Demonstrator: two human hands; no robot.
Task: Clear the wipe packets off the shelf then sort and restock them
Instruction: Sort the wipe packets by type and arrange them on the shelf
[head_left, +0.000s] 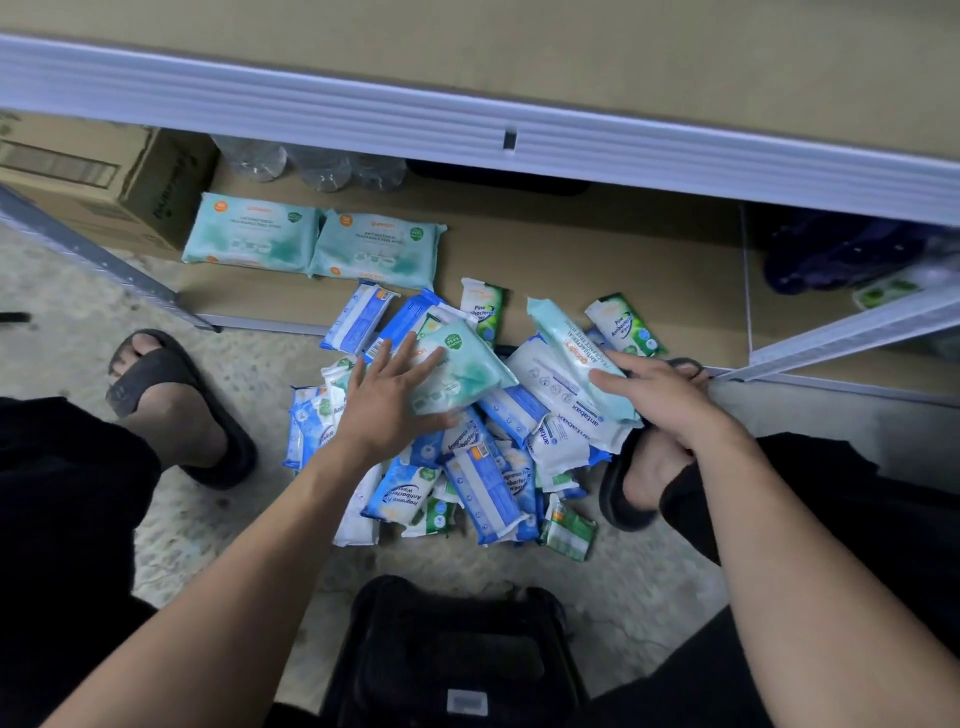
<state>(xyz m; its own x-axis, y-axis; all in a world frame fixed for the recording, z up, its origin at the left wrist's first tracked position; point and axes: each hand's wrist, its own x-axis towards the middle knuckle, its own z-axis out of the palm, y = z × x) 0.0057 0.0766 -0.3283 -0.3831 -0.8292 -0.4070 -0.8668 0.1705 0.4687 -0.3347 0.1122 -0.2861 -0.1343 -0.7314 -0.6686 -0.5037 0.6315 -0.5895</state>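
Observation:
A heap of wipe packets (470, 467), blue, white, teal and green, lies on the floor against the bottom shelf's edge. My left hand (387, 402) holds a teal packet (462, 371) on top of the heap, fingers spread over it and thumb under its near edge. My right hand (657, 392) grips another teal packet (569, 345), tilted on edge over white packets. Two teal packets (254, 233) (376, 249) lie flat side by side on the bottom shelf (597, 260). Two small green pine packets (484, 310) (626, 325) rest at the shelf's front.
A cardboard box (98, 182) stands at the shelf's left, clear bottles (317, 166) behind the teal packets. Dark items (841, 249) fill the right compartment. An upper shelf rail (467, 124) overhangs. My feet in black slides (176, 405) (639, 478) flank the heap; a black stool (457, 660) is below.

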